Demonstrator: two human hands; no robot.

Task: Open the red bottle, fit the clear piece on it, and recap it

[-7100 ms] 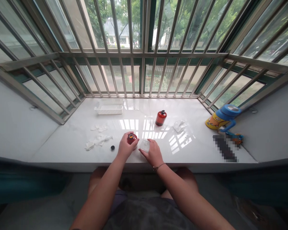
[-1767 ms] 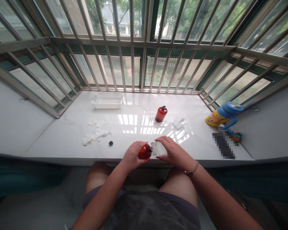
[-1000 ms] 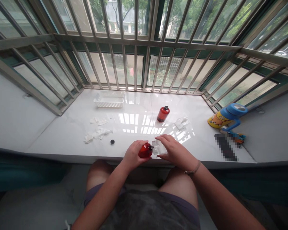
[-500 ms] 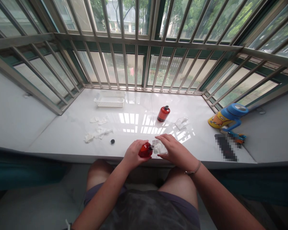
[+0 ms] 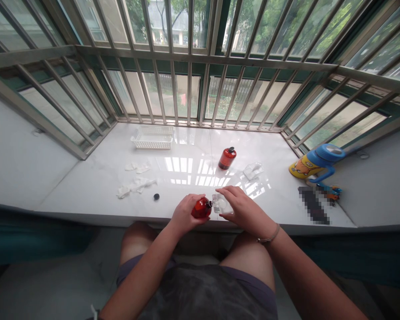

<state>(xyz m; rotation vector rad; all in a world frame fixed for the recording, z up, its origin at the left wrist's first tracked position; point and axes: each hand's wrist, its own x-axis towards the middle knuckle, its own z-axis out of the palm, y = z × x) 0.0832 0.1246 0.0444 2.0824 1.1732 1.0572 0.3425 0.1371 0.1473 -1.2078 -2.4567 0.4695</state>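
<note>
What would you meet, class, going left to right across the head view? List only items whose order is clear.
White basket, red bottle in the left hand, standing red bottle, clear object, blue-and-yellow flask.

The tabletop [image 5: 93,186] was smooth and glossy; the held bottle [image 5: 200,209], glossy; the basket [image 5: 153,145] appeared plastic; the bars [image 5: 189,93], metal.

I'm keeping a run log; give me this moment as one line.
left hand: holds red bottle, tilted | right hand: holds clear container by bottle's neck | black cap: on counter
</note>
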